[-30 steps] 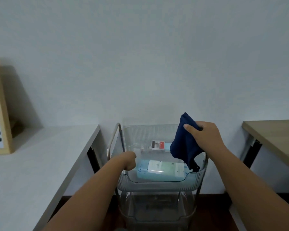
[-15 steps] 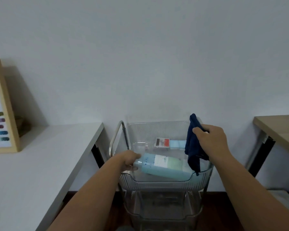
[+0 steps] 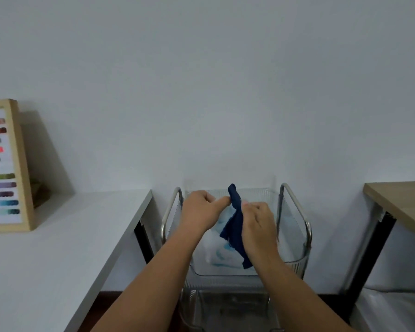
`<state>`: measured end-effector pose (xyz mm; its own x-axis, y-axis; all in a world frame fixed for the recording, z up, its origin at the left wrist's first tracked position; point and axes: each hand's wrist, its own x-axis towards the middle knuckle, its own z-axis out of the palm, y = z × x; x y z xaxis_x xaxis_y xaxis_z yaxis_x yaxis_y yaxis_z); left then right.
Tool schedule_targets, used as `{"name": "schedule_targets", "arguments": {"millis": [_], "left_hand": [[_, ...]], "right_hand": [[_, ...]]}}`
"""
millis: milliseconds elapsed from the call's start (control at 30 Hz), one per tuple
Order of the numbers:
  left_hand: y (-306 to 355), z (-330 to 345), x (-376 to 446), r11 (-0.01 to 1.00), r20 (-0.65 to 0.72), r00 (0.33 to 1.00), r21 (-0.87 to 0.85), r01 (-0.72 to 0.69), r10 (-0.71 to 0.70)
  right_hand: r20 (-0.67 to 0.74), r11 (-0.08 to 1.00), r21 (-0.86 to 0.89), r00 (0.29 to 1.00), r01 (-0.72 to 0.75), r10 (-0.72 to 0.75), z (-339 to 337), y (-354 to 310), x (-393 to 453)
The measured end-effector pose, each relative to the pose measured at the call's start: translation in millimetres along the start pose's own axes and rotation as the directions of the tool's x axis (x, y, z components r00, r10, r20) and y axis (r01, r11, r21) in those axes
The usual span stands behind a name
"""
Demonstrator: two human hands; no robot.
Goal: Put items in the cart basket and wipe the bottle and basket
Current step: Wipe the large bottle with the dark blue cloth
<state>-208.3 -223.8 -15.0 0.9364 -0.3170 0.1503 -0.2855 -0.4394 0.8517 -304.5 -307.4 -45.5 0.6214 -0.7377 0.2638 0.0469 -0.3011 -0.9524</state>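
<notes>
Both hands hide most of the bottle (image 3: 222, 256); only a blurred pale-blue shape shows, lying inside the clear basket (image 3: 295, 238). The left hand (image 3: 201, 209) pinches the top of the dark blue cloth (image 3: 235, 226); the right hand (image 3: 258, 224) grips it lower down. White table (image 3: 58, 248) left, wooden table (image 3: 400, 202) right, gaps either side.

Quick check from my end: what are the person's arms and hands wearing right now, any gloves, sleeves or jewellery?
Nothing shows on either. The left hand and right hand are bare, with no gloves. Both forearms are uncovered down to the bottom edge of the head view, so no sleeve is in sight. No watch, ring or band is visible on either wrist.
</notes>
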Motion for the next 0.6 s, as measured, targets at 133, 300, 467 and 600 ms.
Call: {"name": "schedule_targets", "arguments": {"millis": [133, 300, 467, 600], "left_hand": [[11, -7, -5, 0.995, -0.051, 0.996, 0.071, -0.064, 0.068], [16, -13, -5, 0.970, 0.011, 0.984, 0.162, -0.179, 0.180], [21, -14, 2, 0.912, 0.122, 0.959, 0.296, -0.283, 0.257], [26, -14, 5, 0.893, 0.182, 0.940, 0.303, -0.333, 0.288]], "right_hand": [[0.060, 0.983, -0.175, 0.997, 0.063, -0.053, 7, 8, 1], [0.280, 0.983, 0.124, 0.955, -0.137, 0.097, 6, 1, 11], [0.263, 0.978, 0.007, 0.944, -0.208, 0.199, 6, -5, 26], [0.298, 0.967, -0.005, 0.923, -0.253, 0.243, 2, -7, 41]]}}
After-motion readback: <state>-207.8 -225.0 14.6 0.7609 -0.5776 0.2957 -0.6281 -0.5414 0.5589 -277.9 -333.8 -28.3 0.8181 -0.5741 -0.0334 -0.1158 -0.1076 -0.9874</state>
